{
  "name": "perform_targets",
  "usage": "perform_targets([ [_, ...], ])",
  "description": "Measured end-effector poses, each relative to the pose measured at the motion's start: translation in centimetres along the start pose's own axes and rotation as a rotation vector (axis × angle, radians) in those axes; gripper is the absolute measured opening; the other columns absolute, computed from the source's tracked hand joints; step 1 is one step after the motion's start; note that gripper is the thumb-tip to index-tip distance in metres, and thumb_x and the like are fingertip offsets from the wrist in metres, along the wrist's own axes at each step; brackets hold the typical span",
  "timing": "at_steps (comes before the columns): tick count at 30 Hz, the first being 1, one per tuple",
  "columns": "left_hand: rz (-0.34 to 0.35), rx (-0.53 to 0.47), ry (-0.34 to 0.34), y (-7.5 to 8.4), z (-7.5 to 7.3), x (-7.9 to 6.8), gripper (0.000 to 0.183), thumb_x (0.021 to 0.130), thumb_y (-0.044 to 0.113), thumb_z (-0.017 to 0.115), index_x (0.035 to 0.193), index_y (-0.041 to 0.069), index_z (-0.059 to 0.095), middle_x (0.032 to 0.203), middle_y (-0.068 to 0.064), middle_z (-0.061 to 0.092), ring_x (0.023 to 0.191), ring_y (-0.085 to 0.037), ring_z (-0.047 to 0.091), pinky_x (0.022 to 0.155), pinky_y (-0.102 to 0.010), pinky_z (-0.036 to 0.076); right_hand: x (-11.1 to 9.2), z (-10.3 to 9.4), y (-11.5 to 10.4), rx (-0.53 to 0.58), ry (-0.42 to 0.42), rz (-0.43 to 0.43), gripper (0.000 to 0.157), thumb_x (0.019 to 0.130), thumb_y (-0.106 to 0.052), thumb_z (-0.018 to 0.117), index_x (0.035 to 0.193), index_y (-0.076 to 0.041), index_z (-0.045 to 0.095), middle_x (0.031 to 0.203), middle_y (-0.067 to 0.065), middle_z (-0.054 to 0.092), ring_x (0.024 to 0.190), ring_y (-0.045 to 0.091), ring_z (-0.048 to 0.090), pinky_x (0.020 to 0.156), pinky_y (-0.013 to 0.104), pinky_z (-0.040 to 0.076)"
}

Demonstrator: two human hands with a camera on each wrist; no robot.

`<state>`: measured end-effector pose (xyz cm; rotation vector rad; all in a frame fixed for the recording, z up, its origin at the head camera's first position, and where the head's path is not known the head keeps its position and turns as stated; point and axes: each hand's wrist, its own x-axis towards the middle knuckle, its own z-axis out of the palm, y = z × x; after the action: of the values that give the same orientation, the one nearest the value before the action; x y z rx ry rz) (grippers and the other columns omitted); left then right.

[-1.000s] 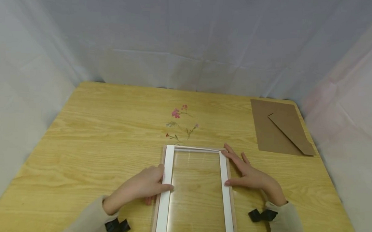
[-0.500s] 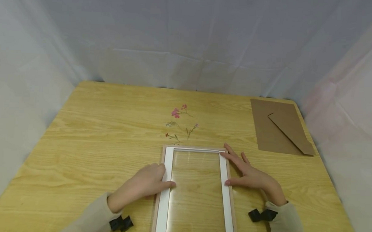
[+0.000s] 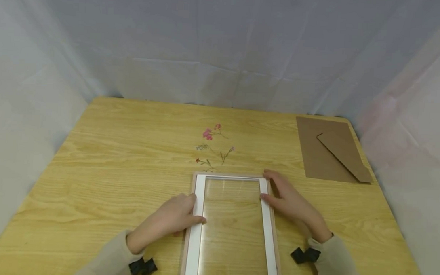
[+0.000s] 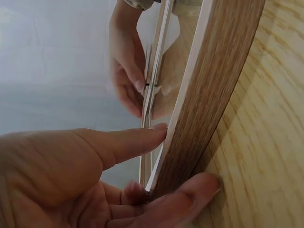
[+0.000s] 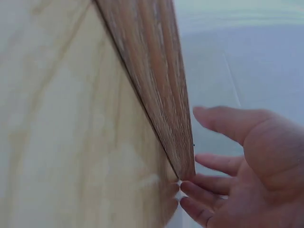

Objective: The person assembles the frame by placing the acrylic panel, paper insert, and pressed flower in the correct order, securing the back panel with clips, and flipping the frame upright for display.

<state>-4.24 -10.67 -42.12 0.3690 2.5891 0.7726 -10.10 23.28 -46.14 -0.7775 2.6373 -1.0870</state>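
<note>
A picture frame point(image 3: 269, 236) with a pale wooden border, white inner strips and a clear pane point(image 3: 235, 231) lies on the table's near side. My left hand point(image 3: 170, 216) grips its left side, thumb over the white strip and fingers along the outer wooden edge point(image 4: 209, 80). At the far right corner, my right hand point(image 3: 294, 203) holds the frame with its thumb on the right white strip and fingers around the outside. The right wrist view has the fingertips against the wooden corner point(image 5: 156, 80). The frame's near end is cut off in the head view.
Several pressed flower sprigs lie just beyond the frame, among them a pink one point(image 3: 208, 134) and a red one point(image 3: 204, 162). A brown backing board point(image 3: 314, 157) with an attached stand flap point(image 3: 344, 160) lies at the far right. White sheeting point(image 3: 223, 40) surrounds the table point(image 3: 106, 170).
My right thumb has slid up the right strip and the fingers have drawn in around the far right corner. The left hand shifted slightly. The frame's far end sits a little flatter.
</note>
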Motion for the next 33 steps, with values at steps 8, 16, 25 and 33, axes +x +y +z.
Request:
perform_targets([
  [8,-0.003,-0.025,0.023,0.0,0.3,0.0,0.059,0.08,0.031,0.084,0.11,-0.007,0.05,0.063,-0.008,0.053,0.033,-0.012,0.049,0.035,-0.028,0.044,2.0,0.1,0.4,0.023,0.145,-0.007,0.03,0.093,-0.011,0.069,0.12,0.002,0.064,0.099,0.011,0.055,0.08,0.021,0.048,0.066,0.031,0.043],
  [16,-0.024,-0.105,-0.007,0.2,0.2,0.1,0.052,0.081,0.026,0.083,0.107,-0.005,0.05,0.066,-0.012,0.055,0.033,-0.015,0.053,0.032,-0.029,0.044,2.7,0.7,0.6,-0.022,0.199,0.053,0.028,0.086,-0.014,0.077,0.109,-0.001,0.069,0.093,0.007,0.055,0.075,0.017,0.046,0.064,0.029,0.042],
  [25,0.0,-0.114,-0.059,-0.2,0.0,0.1,0.051,0.084,0.027,0.081,0.109,-0.004,0.05,0.065,-0.009,0.056,0.033,-0.017,0.054,0.032,-0.03,0.045,2.7,1.2,0.7,-0.001,0.22,0.007,0.022,0.087,-0.01,0.074,0.108,-0.003,0.07,0.096,0.006,0.055,0.072,0.015,0.044,0.061,0.028,0.04],
  [33,0.0,-0.126,-0.06,-0.2,0.0,0.2,0.051,0.084,0.027,0.081,0.109,-0.005,0.05,0.065,-0.01,0.056,0.032,-0.017,0.054,0.031,-0.03,0.045,2.4,0.5,1.7,0.085,0.173,-0.094,0.02,0.094,-0.004,0.066,0.114,-0.003,0.07,0.096,0.007,0.057,0.07,0.015,0.046,0.059,0.026,0.041],
])
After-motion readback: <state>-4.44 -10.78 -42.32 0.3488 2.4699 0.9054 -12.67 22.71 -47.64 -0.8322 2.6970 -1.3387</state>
